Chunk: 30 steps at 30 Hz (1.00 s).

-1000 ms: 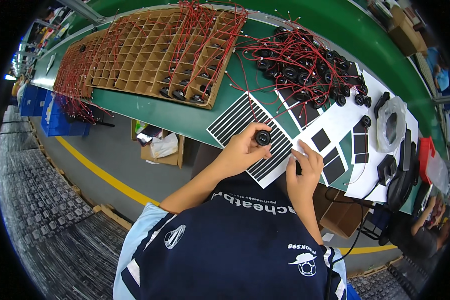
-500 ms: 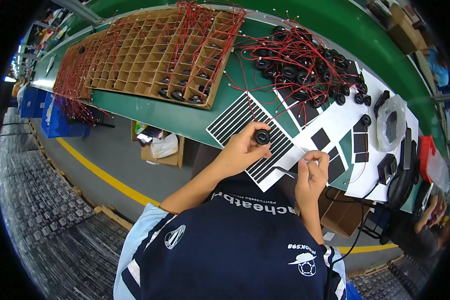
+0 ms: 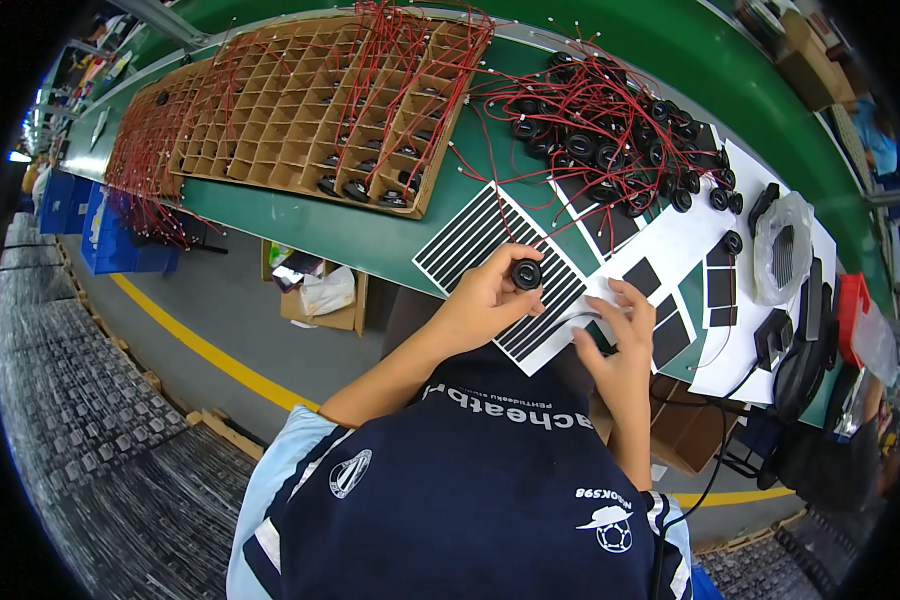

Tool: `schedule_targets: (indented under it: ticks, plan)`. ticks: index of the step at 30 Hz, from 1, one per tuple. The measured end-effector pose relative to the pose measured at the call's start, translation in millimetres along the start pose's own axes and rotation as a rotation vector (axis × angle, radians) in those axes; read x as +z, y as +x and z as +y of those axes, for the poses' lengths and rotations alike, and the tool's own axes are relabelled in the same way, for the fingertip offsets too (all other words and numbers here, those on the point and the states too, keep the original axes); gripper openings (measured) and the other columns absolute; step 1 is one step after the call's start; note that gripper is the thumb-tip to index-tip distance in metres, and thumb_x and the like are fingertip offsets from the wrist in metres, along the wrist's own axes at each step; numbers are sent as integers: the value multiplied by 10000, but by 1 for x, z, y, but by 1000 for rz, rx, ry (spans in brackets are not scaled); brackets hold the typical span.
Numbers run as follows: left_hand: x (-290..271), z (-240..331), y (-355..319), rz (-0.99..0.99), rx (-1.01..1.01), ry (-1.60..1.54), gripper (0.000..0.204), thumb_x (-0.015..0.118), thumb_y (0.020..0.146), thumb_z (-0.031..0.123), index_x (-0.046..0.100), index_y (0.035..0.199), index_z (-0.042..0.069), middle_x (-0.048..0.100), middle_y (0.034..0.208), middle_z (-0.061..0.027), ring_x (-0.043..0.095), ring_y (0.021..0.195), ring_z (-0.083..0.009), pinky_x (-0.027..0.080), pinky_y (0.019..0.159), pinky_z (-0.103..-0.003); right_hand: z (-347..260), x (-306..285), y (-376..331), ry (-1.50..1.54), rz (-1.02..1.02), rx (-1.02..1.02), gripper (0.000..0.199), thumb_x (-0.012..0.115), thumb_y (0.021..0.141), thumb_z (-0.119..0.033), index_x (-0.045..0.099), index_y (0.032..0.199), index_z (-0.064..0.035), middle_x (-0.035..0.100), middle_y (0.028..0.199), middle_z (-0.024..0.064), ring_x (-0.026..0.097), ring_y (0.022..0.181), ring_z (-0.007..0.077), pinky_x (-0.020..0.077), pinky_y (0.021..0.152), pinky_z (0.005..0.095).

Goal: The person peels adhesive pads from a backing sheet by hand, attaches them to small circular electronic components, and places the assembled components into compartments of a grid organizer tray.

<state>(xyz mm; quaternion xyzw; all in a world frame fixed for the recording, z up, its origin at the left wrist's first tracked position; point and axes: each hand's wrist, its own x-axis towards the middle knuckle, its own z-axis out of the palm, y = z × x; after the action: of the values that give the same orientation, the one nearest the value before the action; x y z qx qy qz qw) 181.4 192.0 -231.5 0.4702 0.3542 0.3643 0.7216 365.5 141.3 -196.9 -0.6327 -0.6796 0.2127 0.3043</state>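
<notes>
On the green surface (image 3: 350,225), seen from the head camera, one small round black speaker (image 3: 526,274) sits in the fingertips of the left hand (image 3: 485,300), which is clamped around it just above a white sheet of thin black strips (image 3: 490,250). The right hand (image 3: 620,335) lies to the right of it, apart from the left hand, its fingers spread and pressing on the white backing sheet (image 3: 670,240) near the strip sheet's lower corner; whether it pinches a strip I cannot tell.

Two cardboard grid trays lie farther back: a large one (image 3: 320,100) with many square cells, some holding black speakers with red leads, and a second (image 3: 145,140) to its left, draped in red wire. Behind the hands, a heap of black speakers tangled in red wires (image 3: 600,130) rests on the surface, too many to count. About seven black rectangular pads (image 3: 720,285) lie on the backing sheet at the right, well apart from the held speaker. Past them stand a clear plastic bag (image 3: 785,250), one black tool (image 3: 775,335) with a cable and a red object (image 3: 850,300) at the edge.

Below the surface, an open cardboard box (image 3: 320,300) with crumpled plastic sits on the grey floor (image 3: 190,300) beside a yellow line (image 3: 200,345). Blue crates (image 3: 120,245) stand farther left. The person's dark blue shirt (image 3: 470,500) fills the lower middle and hides the near edge of the surface.
</notes>
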Motion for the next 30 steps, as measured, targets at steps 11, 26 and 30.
schedule_targets:
  ticks: [11, 26, 30]
  plan:
    - [0, 0, 1, 5, -10, -11, 339, 486, 812, -36, 360, 1123, 11, 491, 920, -94, 560, 798, -128, 462, 724, -241, 5, 1, -2, 11, -16, -2, 125, 637, 634, -7, 583, 747, -12, 483, 1083, 121, 436, 979, 287, 386, 777, 344]
    - [0, -1, 2, 4, -10, 31, 353, 504, 815, -13, 361, 1136, 27, 505, 914, -71, 557, 798, -118, 439, 714, -225, 4, -12, 1, 176, 124, 65, 72, 601, 701, -12, 557, 750, 18, 492, 1011, 122, 489, 924, 238, 398, 767, 309]
    - [0, -1, 2, -11, 11, 4, 336, 504, 816, -10, 366, 1119, 31, 504, 923, -75, 555, 802, -119, 445, 718, -236, 8, -13, -2, 190, 210, 99, 59, 580, 729, -16, 541, 759, 17, 501, 987, 111, 499, 863, 203, 397, 737, 281]
